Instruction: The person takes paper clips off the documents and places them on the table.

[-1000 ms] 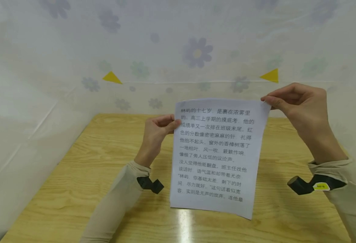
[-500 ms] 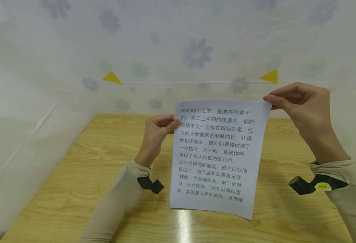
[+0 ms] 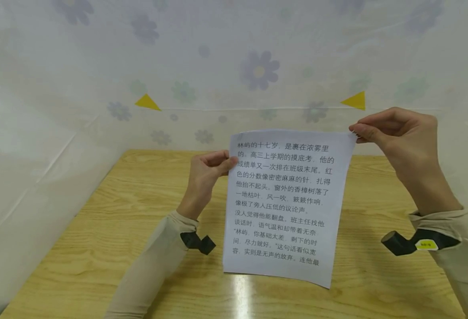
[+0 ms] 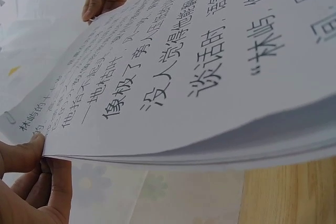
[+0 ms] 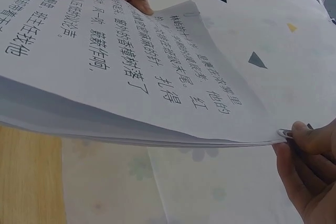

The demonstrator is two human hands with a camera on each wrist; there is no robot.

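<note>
1. A stack of sheets [image 3: 286, 208] printed with Chinese text is held upright above the worktop [image 3: 98, 248], its printed face toward the head camera and its lower edge hanging close over the wood.
2. The left hand [image 3: 206, 175] pinches the stack at its upper left edge, thumb on the printed face and fingers curled behind; the left wrist view shows the thumb [image 4: 21, 153] pressed at that corner.
3. The right hand [image 3: 397, 133] pinches the stack's upper right corner between thumb and curled fingers, held higher than the left hand.
4. In the right wrist view a metal paperclip [image 5: 284, 132] sits at that corner, just beside the right thumb [image 5: 312, 137]; whether the fingers actually touch the clip is hard to tell from this angle.
5. Both wrist views show several sheet edges layered together, so the stack is more than one page.
6. Each forearm wears a pale sleeve [image 3: 154, 266] with a black wrist camera [image 3: 197, 242] below the stack's mid height, one on either side of it.
7. Behind the stack hangs a translucent curtain [image 3: 258, 71] printed with flowers, with two yellow triangles [image 3: 147, 102] above and to either side of the stack's top edge.
</note>
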